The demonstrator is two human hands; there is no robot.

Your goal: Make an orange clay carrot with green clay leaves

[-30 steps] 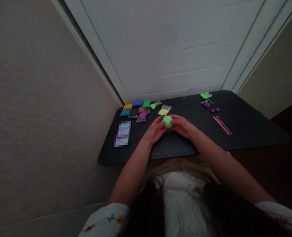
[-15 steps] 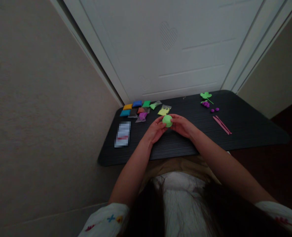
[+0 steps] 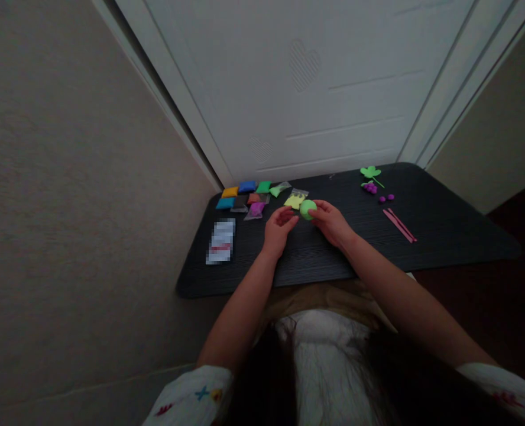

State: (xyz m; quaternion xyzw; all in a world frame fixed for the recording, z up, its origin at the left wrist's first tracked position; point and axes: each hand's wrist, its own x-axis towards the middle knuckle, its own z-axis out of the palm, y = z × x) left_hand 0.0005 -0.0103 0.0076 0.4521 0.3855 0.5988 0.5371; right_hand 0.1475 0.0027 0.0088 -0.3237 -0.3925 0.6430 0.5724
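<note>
Pinched between the thumb and fingers of my right hand [image 3: 331, 223], a light-green ball [image 3: 307, 210] is held over the dark table [image 3: 320, 257], nearer the far edge than the near one; my left hand [image 3: 279, 231] is just beside it, thumb and fingers parted and loosely curled, apart from the ball.

Beyond the hands, a clear packet of yellow clay [image 3: 295, 199] lies toward the far edge; left of it, toward the far left corner, sit the orange packet [image 3: 230, 192], the blue packet [image 3: 247, 187], the green packet [image 3: 263, 187] and a light-green packet [image 3: 280, 189]; in front of those are the light-blue packet [image 3: 226, 203], a dark packet [image 3: 240, 203], a red packet [image 3: 254, 199] and a magenta packet [image 3: 256, 209]; a pixelated rectangular item [image 3: 221, 241] lies near the left edge.

Toward the far right corner, a green leaf shape with a thin stem [image 3: 370, 172] lies beside a purple cluster [image 3: 370, 187]; two purple balls [image 3: 391, 197] are near it, and a pair of slim pink tools [image 3: 399, 226] lies side by side, slanted toward the near edge; behind the far edge rises a white door [image 3: 346, 106] with raised hearts.
</note>
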